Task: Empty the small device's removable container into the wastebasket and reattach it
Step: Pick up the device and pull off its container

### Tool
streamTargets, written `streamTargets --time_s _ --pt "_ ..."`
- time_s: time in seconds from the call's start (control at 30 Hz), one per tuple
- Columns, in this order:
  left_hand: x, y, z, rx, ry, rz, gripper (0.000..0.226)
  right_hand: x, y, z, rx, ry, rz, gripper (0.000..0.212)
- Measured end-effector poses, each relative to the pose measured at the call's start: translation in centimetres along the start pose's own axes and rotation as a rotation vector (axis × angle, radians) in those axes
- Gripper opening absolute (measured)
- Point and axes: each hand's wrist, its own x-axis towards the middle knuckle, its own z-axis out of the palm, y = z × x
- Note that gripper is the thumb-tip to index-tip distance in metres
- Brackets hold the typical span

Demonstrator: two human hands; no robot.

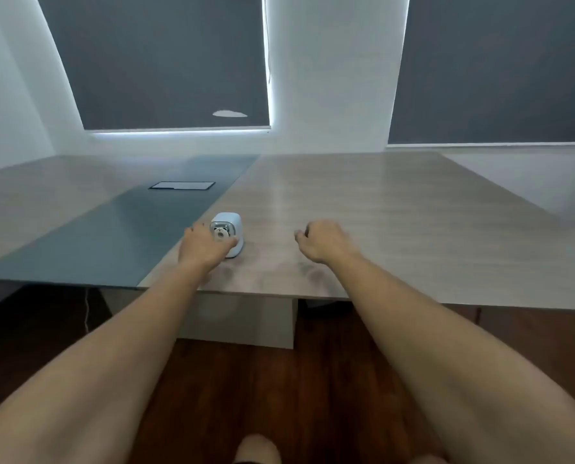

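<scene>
A small pale blue device (229,222) with a panda picture on its front stands on the wooden table (379,212), near the front edge. My left hand (203,244) is wrapped around the device's lower front, thumb on its right side, and hides its base. My right hand (323,241) hovers just above the table to the right of the device, fingers loosely curled with nothing in them. No wastebasket shows in this view.
A dark grey strip (118,236) runs down the table left of the device, with a rectangular cable hatch (182,185) set in it. Two windows with dark blinds are behind. Brown wooden floor (279,396) lies below the table edge.
</scene>
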Motion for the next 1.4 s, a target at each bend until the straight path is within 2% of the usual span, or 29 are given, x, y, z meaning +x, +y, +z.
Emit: streamTargets --time_s 0.13,0.37,0.47,0.53,0.63,0.7,0.77,0.9,1.03,1.2,1.4 --pt "1.3 -0.8 1.6 -0.16 0.031 -0.099 0.079 0.8 -1.0 1.9 0.047 0.049 -0.05 0.05" --pt "4.4 -1.1 4.9 -0.238 0.092 -0.162 0.071 4.1 -1.5 4.1 0.102 0.104 -0.092 0.048" --pt "5.2 -0.9 5.2 -0.313 0.109 -0.193 0.072 5.0 -1.5 4.4 0.227 0.079 -0.072 0.045" --pt "5.6 -0.7 5.0 -0.409 0.08 -0.241 0.072 5.4 -1.7 4.3 0.365 0.036 -0.02 0.044" --pt "5.6 0.1 4.3 -0.683 -0.074 -0.328 0.069 5.5 -2.2 3.7 0.635 -0.109 0.112 0.051" --pt "5.1 0.7 4.1 -0.855 -0.169 -0.323 0.053 5.0 -2.5 3.1 0.851 -0.291 0.247 0.059" --pt "4.4 1.6 3.9 -0.94 -0.215 -0.289 0.037 4.3 -2.4 2.4 1.014 -0.41 0.304 0.069" --pt "3.1 3.5 3.5 -0.971 -0.272 -0.222 0.034 3.3 -1.5 1.4 1.193 -0.459 0.287 0.076" --pt "2.2 4.9 3.5 -0.973 -0.355 -0.165 0.045 2.4 -0.5 0.6 1.288 -0.455 0.251 0.063" --pt "1.5 6.2 3.5 -0.95 -0.443 -0.097 0.034 1.6 1.3 0.0 1.41 -0.424 0.237 0.057" --pt "1.0 7.2 3.7 -0.851 -0.547 -0.004 0.042 1.0 4.1 -0.5 1.493 -0.378 0.264 0.046"
